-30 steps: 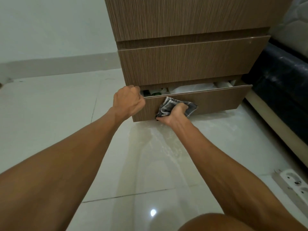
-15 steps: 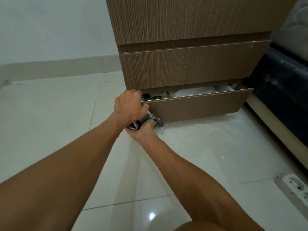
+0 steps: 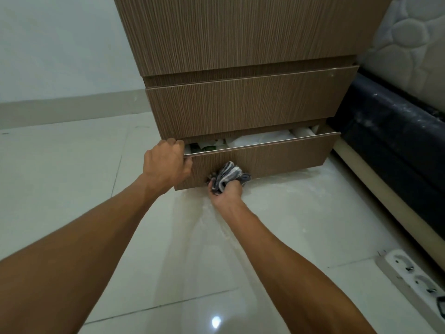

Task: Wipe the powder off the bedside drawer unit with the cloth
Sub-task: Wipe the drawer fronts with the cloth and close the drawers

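One view only, from a camera worn on the person's head, low and close, facing forward and down. Both forearms run up from the bottom edge to the left hand [image 3: 166, 162] and right hand [image 3: 226, 190] at mid-frame. Just beyond the fingers stands the drawer unit [image 3: 240, 107], cut off by the top edge. Below the fingers lies floor [image 3: 60, 177]; right of them, a bed [image 3: 395, 141] at the frame's edge.
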A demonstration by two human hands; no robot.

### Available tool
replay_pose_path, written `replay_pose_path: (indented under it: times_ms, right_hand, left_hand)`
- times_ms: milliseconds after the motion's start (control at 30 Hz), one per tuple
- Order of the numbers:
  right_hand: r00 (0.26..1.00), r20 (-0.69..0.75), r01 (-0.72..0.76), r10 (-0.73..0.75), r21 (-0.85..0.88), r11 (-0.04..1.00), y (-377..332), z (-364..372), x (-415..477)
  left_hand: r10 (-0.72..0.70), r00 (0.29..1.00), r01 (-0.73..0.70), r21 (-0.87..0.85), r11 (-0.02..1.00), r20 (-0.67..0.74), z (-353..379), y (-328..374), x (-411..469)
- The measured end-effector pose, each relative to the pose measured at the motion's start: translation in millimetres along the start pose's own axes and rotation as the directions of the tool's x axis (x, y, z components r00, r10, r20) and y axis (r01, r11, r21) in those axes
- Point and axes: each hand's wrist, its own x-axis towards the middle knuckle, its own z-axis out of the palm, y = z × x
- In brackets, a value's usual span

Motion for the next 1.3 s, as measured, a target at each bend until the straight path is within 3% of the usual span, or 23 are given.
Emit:
replay_pose_path:
  times_ms: [233, 500, 700, 933, 1100, 1300]
  right_hand:
    - [0.961, -0.077, 0.267, -0.264, 0.029, 0.963, -131, -34, 6]
    - [0.868, -0.084, 0.496, -0.490, 0.089, 0.864, -215, -62, -12]
    - [0.874, 0.093, 0.468, -0.477, 0.099, 0.878, -234, -84, -24]
    - [0.896, 0.243, 0.350, -0.370, 0.124, 0.929, -237, -115, -22]
    - [0.880, 0.335, 0.348, -0.336, 0.024, 0.937, -234, -120, -28]
    - [0.897, 0.260, 0.392, -0.359, -0.091, 0.915, -238, -119, -27]
  left_hand:
    - [0.036, 0.998, -0.033, 0.056, 0.998, -0.058, -1, 14, 2]
    - [-0.061, 0.995, 0.059, -0.028, 0.998, -0.079, 8, 12, 0]
    - [-0.263, 0.960, 0.235, -0.231, 0.944, -0.097, 20, 17, -2]
    - [-0.586, 0.810, 0.511, -0.467, 0.721, -0.018, 24, 31, 12]
    - [-0.666, 0.746, 0.572, -0.530, 0.626, 0.019, 26, 33, 20]
    - [-0.683, 0.727, 0.594, -0.566, 0.573, 0.072, 31, 25, 20]
